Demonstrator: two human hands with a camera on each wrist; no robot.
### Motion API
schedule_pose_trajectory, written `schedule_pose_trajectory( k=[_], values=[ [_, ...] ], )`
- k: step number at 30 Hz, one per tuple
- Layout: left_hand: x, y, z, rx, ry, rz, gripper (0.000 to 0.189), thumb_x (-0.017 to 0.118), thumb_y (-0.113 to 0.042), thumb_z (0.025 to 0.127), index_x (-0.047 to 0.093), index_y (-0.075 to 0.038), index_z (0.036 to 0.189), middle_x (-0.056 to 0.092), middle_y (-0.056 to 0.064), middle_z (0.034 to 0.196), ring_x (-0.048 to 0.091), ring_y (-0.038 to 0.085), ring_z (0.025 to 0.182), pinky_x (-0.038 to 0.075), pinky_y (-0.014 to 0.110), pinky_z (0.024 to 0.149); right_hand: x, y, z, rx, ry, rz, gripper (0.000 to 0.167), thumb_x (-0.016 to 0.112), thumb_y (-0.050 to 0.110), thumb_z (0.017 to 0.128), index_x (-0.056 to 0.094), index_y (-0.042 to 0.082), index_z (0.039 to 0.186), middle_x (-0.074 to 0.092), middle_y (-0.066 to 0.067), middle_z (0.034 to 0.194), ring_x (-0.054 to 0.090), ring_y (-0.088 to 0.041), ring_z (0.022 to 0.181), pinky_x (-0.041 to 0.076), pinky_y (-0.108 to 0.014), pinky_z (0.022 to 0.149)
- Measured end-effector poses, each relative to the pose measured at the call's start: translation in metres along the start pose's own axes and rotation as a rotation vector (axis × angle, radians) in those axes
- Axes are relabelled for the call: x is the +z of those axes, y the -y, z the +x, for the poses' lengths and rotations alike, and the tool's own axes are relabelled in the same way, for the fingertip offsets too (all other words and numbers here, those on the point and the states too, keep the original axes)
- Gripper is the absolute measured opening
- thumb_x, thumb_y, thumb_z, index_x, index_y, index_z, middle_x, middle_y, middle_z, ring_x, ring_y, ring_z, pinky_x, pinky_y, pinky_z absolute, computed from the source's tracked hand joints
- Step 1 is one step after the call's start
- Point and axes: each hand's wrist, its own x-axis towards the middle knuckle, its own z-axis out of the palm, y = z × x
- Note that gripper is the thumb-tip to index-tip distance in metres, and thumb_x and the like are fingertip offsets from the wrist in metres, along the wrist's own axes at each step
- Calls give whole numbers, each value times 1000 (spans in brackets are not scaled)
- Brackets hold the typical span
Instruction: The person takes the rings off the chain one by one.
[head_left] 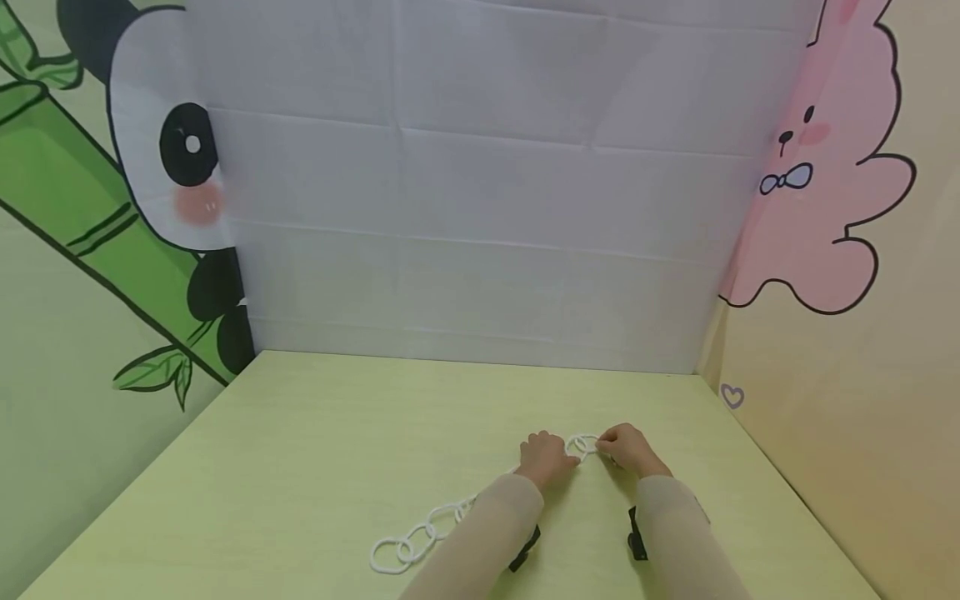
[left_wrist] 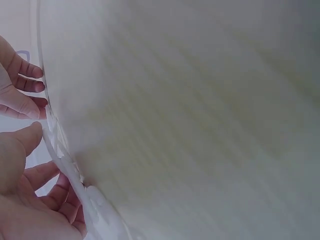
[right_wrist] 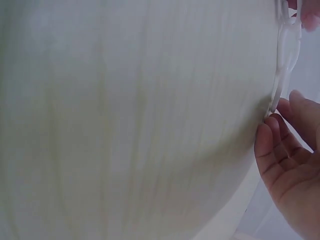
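A white chain of large oval links lies diagonally over the yellow tabletop, running from the front middle up to both hands. My left hand holds it near its far end. In the left wrist view, the thumb of that hand is at one link, with fingers curled beside it. Just to the right, my right hand pinches the end link between thumb and fingertips. The right wrist view shows this pinch of the right hand on the link low at the table. The left forearm covers the chain's middle.
The yellow table reaches back to a pale hanging sheet. Walls with a painted panda and a pink bear stand at the sides. Black straps show under both sleeves.
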Motion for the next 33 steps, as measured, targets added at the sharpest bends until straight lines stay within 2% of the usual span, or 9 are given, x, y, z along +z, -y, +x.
schedule_pose_trajectory(
  k=[4,9,17,25,33],
  values=[
    [0,1,0,0,22,-13,24,67,-33,83,63,-10,79,47,2,77,46,20,77,40,33,70,0,1,-2,0,1,14,14,59,5,88,67,-6,91,56,-5,69,46,-14,57,43,-25,53],
    [0,1,-1,-3,43,-53,16,67,-25,81,62,-11,80,45,1,79,44,19,78,38,33,70,0,3,-3,-1,5,7,12,61,2,86,67,-7,90,57,-5,70,49,-15,60,45,-26,55],
    [-4,-2,-5,-6,13,-94,13,68,-22,79,62,-11,78,48,0,78,46,19,79,38,34,71,4,4,-3,-14,3,-7,3,64,-3,79,62,-5,79,55,-5,70,50,-16,61,45,-26,54],
    [-2,-1,-5,-15,-17,-104,12,64,-21,86,66,-11,81,54,-1,81,52,19,82,41,35,74,4,6,-8,-41,-7,-9,13,62,-7,78,56,-6,89,54,-10,79,52,-19,64,47,-29,56],
    [-5,4,-2,18,-59,-143,15,66,-21,85,64,-11,74,53,-3,74,51,15,74,41,29,68,4,7,-8,-9,11,5,11,58,-10,76,60,-5,86,52,-8,74,49,-18,62,46,-27,55]
  ],
)
